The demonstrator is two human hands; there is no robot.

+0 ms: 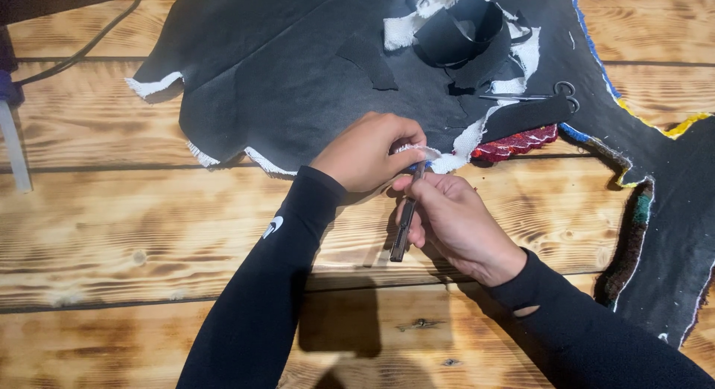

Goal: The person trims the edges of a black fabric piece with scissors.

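My left hand [366, 152] pinches the white frayed edge [424, 152] of a large black backing fabric [298, 68] that lies face down on the wooden table [134, 232]. My right hand [456, 223] holds a slim dark cutter-like tool [404, 225], its upper end up against that pinched edge. Both arms wear black sleeves. The tool's tip is hidden between my fingers.
Small scissors [547, 95] lie on the fabric among black and white offcuts [462, 31]. Coloured tufted edges, red [518, 143], blue, yellow and green [642, 206], show at the right. A black cable [82, 46] runs across the upper left, with a white stick [15, 147] at the left edge.
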